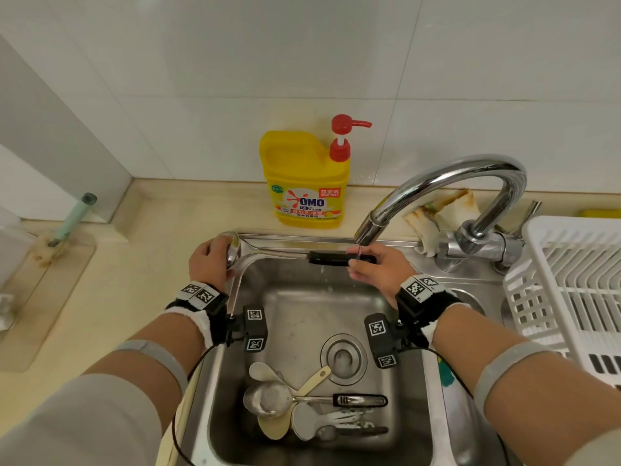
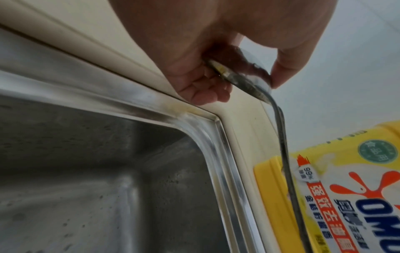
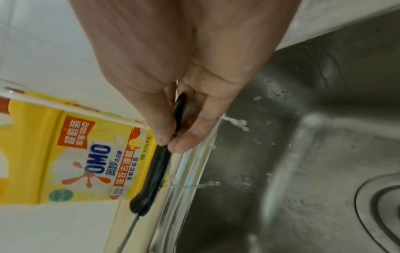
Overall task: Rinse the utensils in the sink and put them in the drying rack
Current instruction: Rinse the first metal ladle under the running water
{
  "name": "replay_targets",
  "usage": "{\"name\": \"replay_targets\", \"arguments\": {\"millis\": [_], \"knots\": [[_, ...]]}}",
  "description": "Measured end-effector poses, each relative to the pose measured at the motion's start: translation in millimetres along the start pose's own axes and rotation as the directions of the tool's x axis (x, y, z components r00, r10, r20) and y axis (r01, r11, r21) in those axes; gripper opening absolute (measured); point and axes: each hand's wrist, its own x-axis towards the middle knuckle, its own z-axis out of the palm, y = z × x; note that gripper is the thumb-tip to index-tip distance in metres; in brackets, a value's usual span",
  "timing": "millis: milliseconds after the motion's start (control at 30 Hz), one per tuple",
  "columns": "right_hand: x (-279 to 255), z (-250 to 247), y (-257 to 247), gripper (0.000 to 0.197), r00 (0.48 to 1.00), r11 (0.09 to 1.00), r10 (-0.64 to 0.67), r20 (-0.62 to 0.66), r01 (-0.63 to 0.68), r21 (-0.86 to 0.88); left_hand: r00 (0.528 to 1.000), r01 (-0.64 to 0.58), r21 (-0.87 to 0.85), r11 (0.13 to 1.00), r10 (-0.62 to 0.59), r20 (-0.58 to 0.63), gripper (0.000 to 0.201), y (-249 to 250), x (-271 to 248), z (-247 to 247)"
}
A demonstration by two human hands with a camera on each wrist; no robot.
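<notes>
A metal ladle with a black handle is held level across the back of the steel sink. My left hand grips its bowl at the sink's back left corner. My right hand pinches the black handle under the faucet spout, where a thin stream of water falls. Several dirty spoons and another ladle lie at the sink's near end. The white drying rack stands at the right.
A yellow dish soap bottle with a red pump stands behind the sink against the tiled wall. A stained cloth lies behind the faucet base. A brush rests on the counter at the left. The drain sits mid-sink.
</notes>
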Motion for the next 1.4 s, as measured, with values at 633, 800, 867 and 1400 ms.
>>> {"name": "replay_targets", "arguments": {"millis": [633, 800, 867, 1400], "knots": [[-14.8, -7.1, 0.3, 0.021, 0.996, 0.977, 0.058, 0.064, -0.07, 0.2, 0.995, -0.056, 0.018, 0.998, 0.058, -0.084, 0.042, -1.5, -1.6, -3.0], [-11.2, -7.5, -2.2, 0.029, 0.998, 0.991, 0.064, -0.025, -0.06, 0.121, 0.986, -0.102, 0.088, 0.991, 0.113, -0.123, 0.052, 4.3, -5.5, 6.7], [-8.7, -8.0, -0.6, 0.03, 0.997, 0.996, 0.056, -0.045, -0.052, 0.075, 0.979, -0.132, 0.137, 0.982, 0.151, -0.137, 0.048, 5.5, -7.8, 6.5], [-7.8, -1.2, -5.1, 0.004, 0.999, 0.995, 0.014, -0.047, -0.009, 0.103, 0.939, -0.238, 0.433, 0.869, 0.321, -0.127, 0.032, -0.8, -3.4, -2.3]]}}
